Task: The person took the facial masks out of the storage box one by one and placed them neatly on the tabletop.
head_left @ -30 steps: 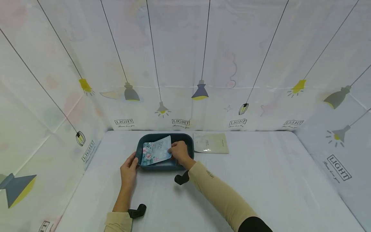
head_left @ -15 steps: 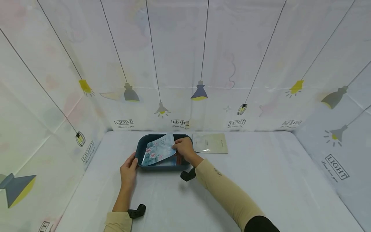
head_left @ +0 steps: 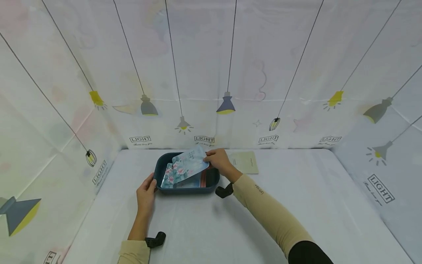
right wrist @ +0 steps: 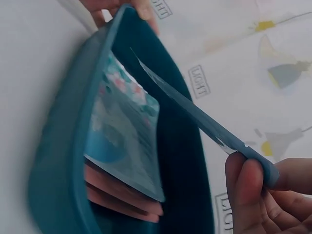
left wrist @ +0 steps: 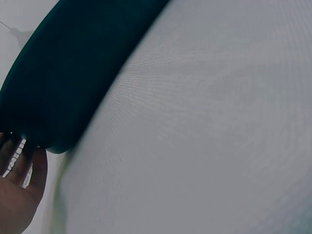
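Note:
My right hand [head_left: 221, 161] pinches the right edge of a flat light-blue packet with pink flowers [head_left: 189, 165], which looks like a sheet mask packet. In the right wrist view, the packet [right wrist: 195, 113] is edge-on between thumb and fingers, tilted above a dark teal bin [head_left: 161, 161]. Under it in the bin lie another floral packet [right wrist: 127, 127] and reddish packets [right wrist: 122, 195]. My left hand [head_left: 146, 194] holds the bin's left end. In the left wrist view, that hand's fingers [left wrist: 38, 175] touch the bin's end [left wrist: 73, 63].
A beige-green flat packet [head_left: 245, 162] lies on the white table [head_left: 296, 205] to the right of the bin, partly hidden by my right hand. A white backdrop printed with lamps [head_left: 227, 104] stands right behind the table.
My right hand has moved right and up with the floral packet, lifting it partly off the others and uncovering a second floral packet and reddish ones. The left hand stays in place.

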`<state>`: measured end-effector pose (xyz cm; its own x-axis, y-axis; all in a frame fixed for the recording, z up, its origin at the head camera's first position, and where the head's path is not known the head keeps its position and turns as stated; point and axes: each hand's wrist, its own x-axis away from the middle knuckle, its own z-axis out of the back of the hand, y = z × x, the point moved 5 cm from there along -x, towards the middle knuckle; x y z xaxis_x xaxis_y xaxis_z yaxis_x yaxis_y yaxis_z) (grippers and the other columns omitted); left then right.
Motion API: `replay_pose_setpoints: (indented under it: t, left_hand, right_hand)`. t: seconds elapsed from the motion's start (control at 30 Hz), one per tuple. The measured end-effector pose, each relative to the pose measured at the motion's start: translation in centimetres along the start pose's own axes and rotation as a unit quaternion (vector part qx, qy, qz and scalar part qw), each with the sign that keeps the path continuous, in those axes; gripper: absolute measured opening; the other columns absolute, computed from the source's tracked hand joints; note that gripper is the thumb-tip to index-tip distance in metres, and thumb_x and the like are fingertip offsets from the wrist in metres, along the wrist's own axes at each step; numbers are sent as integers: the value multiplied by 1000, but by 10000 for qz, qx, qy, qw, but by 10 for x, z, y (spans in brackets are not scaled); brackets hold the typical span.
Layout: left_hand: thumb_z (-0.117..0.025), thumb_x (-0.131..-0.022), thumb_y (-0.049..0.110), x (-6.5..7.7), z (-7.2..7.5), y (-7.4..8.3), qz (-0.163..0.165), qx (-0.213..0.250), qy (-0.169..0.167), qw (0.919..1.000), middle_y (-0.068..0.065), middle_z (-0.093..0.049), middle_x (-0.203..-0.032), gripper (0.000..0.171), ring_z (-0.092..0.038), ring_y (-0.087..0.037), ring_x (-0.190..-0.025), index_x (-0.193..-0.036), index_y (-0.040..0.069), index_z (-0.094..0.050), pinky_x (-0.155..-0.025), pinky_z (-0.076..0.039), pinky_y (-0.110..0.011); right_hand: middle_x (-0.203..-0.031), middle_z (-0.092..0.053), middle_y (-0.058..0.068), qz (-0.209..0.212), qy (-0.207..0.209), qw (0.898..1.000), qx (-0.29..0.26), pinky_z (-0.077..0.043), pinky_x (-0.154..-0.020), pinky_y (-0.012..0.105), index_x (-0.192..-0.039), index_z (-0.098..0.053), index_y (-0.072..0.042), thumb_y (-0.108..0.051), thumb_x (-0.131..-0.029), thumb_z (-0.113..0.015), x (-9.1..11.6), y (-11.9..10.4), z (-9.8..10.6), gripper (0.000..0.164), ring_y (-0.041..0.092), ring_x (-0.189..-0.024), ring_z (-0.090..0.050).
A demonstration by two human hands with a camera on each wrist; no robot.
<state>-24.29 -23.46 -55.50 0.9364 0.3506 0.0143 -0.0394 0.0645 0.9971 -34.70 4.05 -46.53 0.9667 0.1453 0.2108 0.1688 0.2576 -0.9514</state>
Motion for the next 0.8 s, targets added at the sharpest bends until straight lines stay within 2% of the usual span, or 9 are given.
replay_pose_setpoints:
  t: [0.17, 0.37, 0.5, 0.8]
  left_hand:
    - [-46, -104, 22, 0, -2, 0, 23, -67, -1, 10000, -15, -49, -147, 43, -52, -28, -128, -144, 6, -46, -79, -47, -2]
    - [-46, -104, 20, 0, -2, 0, 34, -52, 83, 9999, -13, -49, -147, 42, -52, -27, -127, -144, 7, -46, -78, -47, -1]
    - [-46, -104, 22, 0, -2, 0, 8, -35, 8, 10000, -13, -49, -147, 43, -51, -27, -128, -145, 7, -46, -79, -47, -1]
    - [-44, -105, 22, 2, 0, 2, 5, -21, -51, 10000, -14, -46, -149, 44, -50, -28, -132, -146, 7, -44, -79, -46, 0]
  right_hand:
    - [-114, -65, 24, 3, 23, 10000, 96, -60, -65, 30, -120, -62, 9, 1, -85, -66, 1, -7, 19, 36, 11, -64, -63]
    - [-107, -65, 22, 57, -49, 10000, 23, -57, -59, 23, -121, -61, 11, 1, -86, -65, 1, -15, 44, 36, 10, -62, -62]
    - [-104, -65, 20, 3, 29, 10000, 39, -56, -58, 21, -122, -60, 10, 0, -88, -65, 4, -18, 60, 36, 10, -62, -63]
    - [-122, -60, 25, 41, 26, 10000, 47, -56, -65, 20, -130, -55, 9, -3, -91, -63, 6, -15, 93, 41, 10, -71, -65]
